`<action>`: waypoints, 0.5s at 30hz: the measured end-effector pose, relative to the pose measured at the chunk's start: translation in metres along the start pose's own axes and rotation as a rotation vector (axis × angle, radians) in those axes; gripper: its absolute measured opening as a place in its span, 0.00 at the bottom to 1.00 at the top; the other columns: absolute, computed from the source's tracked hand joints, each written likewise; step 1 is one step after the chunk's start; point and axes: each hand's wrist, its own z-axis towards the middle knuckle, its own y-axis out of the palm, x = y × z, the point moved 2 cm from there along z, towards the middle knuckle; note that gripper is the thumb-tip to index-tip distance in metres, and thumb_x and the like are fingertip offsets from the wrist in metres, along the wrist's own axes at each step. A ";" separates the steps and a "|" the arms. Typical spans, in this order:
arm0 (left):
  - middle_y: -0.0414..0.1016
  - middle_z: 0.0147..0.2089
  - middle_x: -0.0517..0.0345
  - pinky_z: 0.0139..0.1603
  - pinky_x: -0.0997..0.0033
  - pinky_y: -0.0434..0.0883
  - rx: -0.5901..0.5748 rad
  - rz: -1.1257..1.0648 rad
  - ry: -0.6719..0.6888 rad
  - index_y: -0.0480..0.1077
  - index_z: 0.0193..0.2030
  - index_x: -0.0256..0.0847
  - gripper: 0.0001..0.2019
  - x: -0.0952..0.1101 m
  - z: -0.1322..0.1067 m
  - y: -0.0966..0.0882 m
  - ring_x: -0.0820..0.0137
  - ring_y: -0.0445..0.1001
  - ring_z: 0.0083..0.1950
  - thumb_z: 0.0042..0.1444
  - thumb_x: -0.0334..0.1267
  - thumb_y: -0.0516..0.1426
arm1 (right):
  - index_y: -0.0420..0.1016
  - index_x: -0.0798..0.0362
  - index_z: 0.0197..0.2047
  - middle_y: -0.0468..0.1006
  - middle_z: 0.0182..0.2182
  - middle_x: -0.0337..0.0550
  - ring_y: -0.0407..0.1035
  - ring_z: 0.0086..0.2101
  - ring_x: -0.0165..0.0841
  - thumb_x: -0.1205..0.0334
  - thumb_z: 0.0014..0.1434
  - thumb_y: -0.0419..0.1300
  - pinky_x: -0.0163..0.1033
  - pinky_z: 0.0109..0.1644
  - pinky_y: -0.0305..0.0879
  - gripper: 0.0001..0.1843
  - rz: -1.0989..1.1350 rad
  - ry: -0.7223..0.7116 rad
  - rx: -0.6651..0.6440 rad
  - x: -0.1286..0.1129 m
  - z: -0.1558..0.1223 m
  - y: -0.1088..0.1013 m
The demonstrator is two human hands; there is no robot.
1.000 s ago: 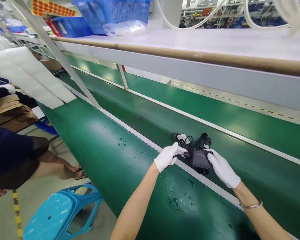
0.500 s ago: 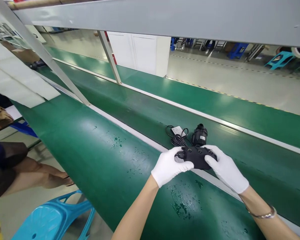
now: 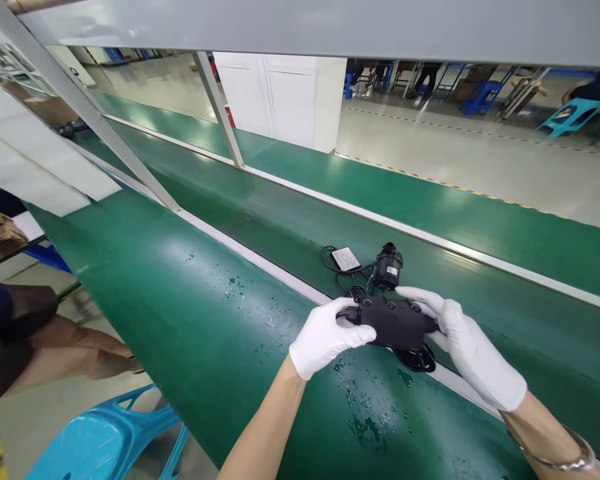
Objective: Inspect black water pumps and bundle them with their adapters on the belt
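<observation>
Both my hands wear white gloves and hold a flat black device (image 3: pixel 393 323) with several round bumps on top, just above the green table. My left hand (image 3: pixel 325 337) grips its left end with closed fingers. My right hand (image 3: pixel 473 353) wraps its right end. A black disc-shaped part (image 3: pixel 416 359) shows beneath the device. Behind it on the conveyor belt lie a small black cylindrical pump (image 3: pixel 387 267), a coiled black cable (image 3: pixel 347 280) and a white tag (image 3: pixel 346 259).
The green table (image 3: pixel 220 347) carries water droplets (image 3: pixel 365 407). A metal rail (image 3: pixel 260 267) divides it from the darker conveyor belt (image 3: pixel 505 333). Slanted frame posts (image 3: pixel 85 107) rise at left. A blue stool (image 3: pixel 105 440) and a seated person's legs (image 3: pixel 65 353) are lower left.
The device has been turned flat, bumps up, and drawn toward me off the belt, both hands still on it. The pump, cable and tag stay behind. The view has tipped downward.
</observation>
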 end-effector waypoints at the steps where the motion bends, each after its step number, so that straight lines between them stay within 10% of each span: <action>1: 0.79 0.35 0.57 0.39 0.69 0.71 0.001 -0.019 0.001 0.77 0.53 0.42 0.24 -0.001 0.002 -0.001 0.68 0.73 0.35 0.47 0.43 0.68 | 0.76 0.41 0.60 0.81 0.57 0.49 0.74 0.58 0.49 0.25 0.65 0.39 0.55 0.57 0.77 0.40 0.011 0.004 -0.009 -0.002 0.000 0.001; 9: 0.81 0.45 0.54 0.44 0.67 0.74 0.017 -0.033 0.070 0.77 0.51 0.40 0.23 -0.002 0.003 -0.006 0.64 0.77 0.43 0.47 0.40 0.68 | 0.66 0.44 0.68 0.82 0.52 0.52 0.79 0.51 0.48 0.28 0.65 0.46 0.54 0.53 0.79 0.40 -0.134 0.005 -0.064 -0.004 0.003 0.001; 15: 0.80 0.55 0.53 0.57 0.62 0.77 0.210 0.349 0.804 0.74 0.57 0.48 0.21 -0.006 -0.007 -0.012 0.64 0.79 0.55 0.56 0.31 0.64 | 0.52 0.33 0.73 0.82 0.52 0.43 0.80 0.44 0.40 0.54 0.63 0.65 0.47 0.49 0.79 0.41 -0.401 -0.456 -0.058 -0.001 0.004 -0.002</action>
